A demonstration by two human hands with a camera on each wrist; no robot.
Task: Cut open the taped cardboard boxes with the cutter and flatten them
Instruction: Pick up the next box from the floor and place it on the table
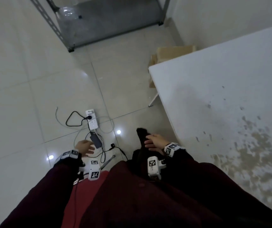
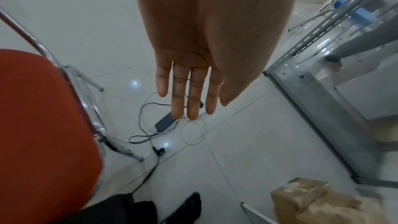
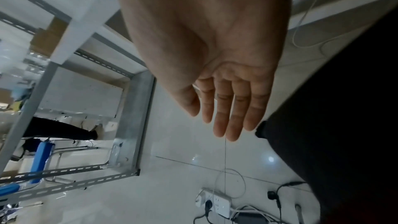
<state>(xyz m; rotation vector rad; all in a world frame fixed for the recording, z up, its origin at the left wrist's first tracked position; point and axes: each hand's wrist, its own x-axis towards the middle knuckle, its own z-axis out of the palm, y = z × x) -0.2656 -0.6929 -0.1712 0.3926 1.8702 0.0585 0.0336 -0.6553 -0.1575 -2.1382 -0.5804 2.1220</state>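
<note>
From the head camera, the person's left hand sits at about 7 o'clock of centre, held over the pale glossy tiled floor with fingers loosely spread and nothing in it. The right hand is at about 5 o'clock, above a dark trouser leg, fingers relaxed and slightly bent, also holding nothing. At 3 o'clock stands a white, stained rectangular table top. Brown cardboard boxes lie on the floor beyond the table's far corner, at about 1 o'clock, partly hidden by it. At 12 o'clock is a grey metal slotted-angle shelf rack. Between the hands and the rack lies a white power strip with black and white cables around it.

From the left wrist camera, the left hand's fingers point straight out, side by side, over a black power adapter and cables. A red-orange chair seat on a chrome frame fills 8 o'clock. Brown cardboard boxes sit at 5 o'clock, near the rack's foot, well apart from the hand.

From the right wrist camera, the right hand's fingers are straight and close together, gripping nothing. The dark trouser leg is at 3 o'clock, the power strip at 6 o'clock, the rack at 9 o'clock. No cutter can be made out in any view.
</note>
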